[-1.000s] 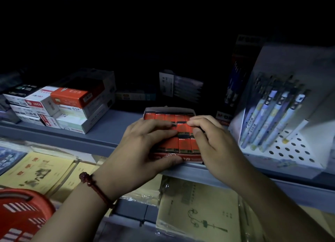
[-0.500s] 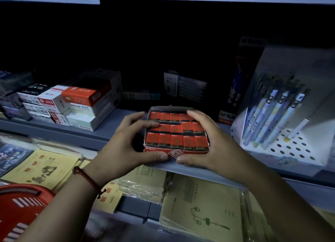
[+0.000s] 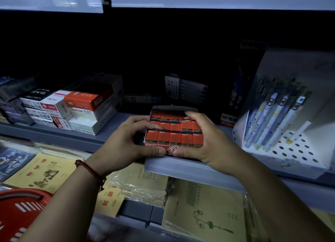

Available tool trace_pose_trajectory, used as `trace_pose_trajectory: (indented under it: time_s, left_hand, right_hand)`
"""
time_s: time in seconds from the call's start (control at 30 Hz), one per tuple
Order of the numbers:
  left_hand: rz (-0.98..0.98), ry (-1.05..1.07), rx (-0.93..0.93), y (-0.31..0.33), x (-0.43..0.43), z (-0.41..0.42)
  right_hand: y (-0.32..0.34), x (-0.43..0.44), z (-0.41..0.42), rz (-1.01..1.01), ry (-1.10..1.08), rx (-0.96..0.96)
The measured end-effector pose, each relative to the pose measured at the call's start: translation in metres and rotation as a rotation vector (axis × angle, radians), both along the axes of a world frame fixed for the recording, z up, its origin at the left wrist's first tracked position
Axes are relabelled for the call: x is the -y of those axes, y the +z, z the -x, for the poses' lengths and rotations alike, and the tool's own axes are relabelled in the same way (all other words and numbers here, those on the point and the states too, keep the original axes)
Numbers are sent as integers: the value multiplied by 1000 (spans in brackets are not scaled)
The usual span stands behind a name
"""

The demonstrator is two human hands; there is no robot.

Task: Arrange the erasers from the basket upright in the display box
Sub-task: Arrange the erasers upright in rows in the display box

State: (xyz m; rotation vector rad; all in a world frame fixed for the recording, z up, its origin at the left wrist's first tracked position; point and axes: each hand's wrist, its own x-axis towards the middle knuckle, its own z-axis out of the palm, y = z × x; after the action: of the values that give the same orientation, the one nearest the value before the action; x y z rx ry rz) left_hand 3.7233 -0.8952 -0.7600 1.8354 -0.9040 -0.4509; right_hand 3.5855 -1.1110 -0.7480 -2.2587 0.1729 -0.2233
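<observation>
A display box (image 3: 170, 149) sits at the front edge of the grey shelf (image 3: 190, 167), filled with rows of red erasers (image 3: 175, 138) marked 2B, standing upright. My left hand (image 3: 125, 145) grips the box's left side, thumb along its front and fingers curled over the middle row. On the right side my right hand (image 3: 204, 142) holds the box, fingers bent over the back rows and thumb against the front. The red basket (image 3: 20, 212) shows only its rim at the bottom left.
Stacked boxes of pen refills (image 3: 79, 111) stand on the shelf to the left. A white perforated pen stand (image 3: 282, 133) with blue pens fills the right. Yellow exercise books (image 3: 204, 212) lie on the lower level below the shelf.
Both hands came off the tops of the erasers and took the box by its sides. The erasers' faces are now uncovered, and the view has shifted slightly.
</observation>
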Motion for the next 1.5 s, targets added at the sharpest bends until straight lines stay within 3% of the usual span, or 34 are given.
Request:
trace_pose_trajectory:
  time_s: [0.47,1.5]
  left_hand:
    - [75,95,-23,-5,11,8]
    - [97,18,-34,-2,6,4]
  right_hand:
    - [-1,-1,-2,6,-31,41]
    - [-6,-8,-4,94,-75,44]
